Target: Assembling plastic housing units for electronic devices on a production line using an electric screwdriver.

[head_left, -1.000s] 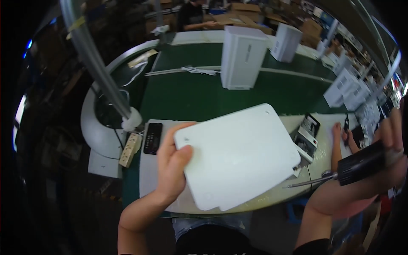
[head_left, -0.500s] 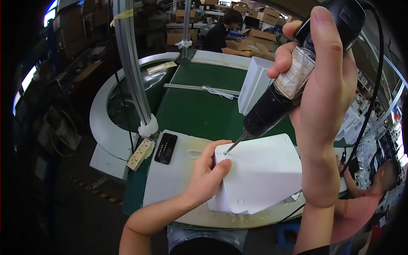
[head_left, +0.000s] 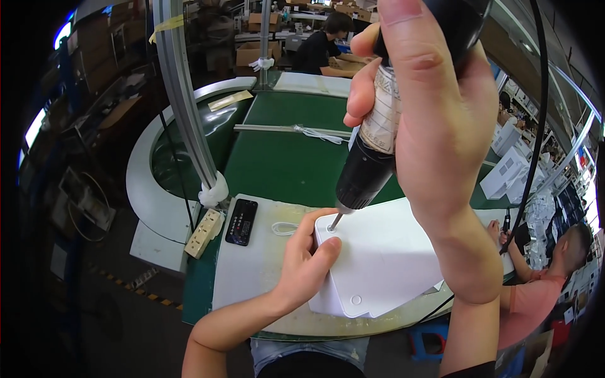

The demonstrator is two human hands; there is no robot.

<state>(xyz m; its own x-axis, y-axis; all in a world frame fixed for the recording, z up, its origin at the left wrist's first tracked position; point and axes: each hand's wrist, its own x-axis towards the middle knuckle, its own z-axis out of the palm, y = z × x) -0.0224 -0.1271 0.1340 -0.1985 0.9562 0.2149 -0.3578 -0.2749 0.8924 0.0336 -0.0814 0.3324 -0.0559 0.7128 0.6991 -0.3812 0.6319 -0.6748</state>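
Observation:
In my right hand (head_left: 435, 94) I grip a black corded electric screwdriver (head_left: 367, 169), its grip wrapped in a worn label. The tool leans to the right, and its bit meets the round recess at the far left corner of a white plastic housing (head_left: 384, 258). My left hand (head_left: 310, 255) clasps the housing by that same corner, thumb on top and fingers down its left side. A second round recess shows at the housing's near left corner. The screw, if any, is too small to make out.
A black phone-like device (head_left: 242, 222), a power strip (head_left: 204, 233) and a coiled white cable (head_left: 285, 228) lie left of the housing. A metal post (head_left: 183, 94) rises behind them. The green conveyor (head_left: 283, 167) lies beyond. One co-worker (head_left: 542, 290) sits at right, another (head_left: 321, 47) far back.
The screwdriver and my right hand have swung leftward, bringing the tool more upright and lower over the corner. My left hand keeps its hold on the housing.

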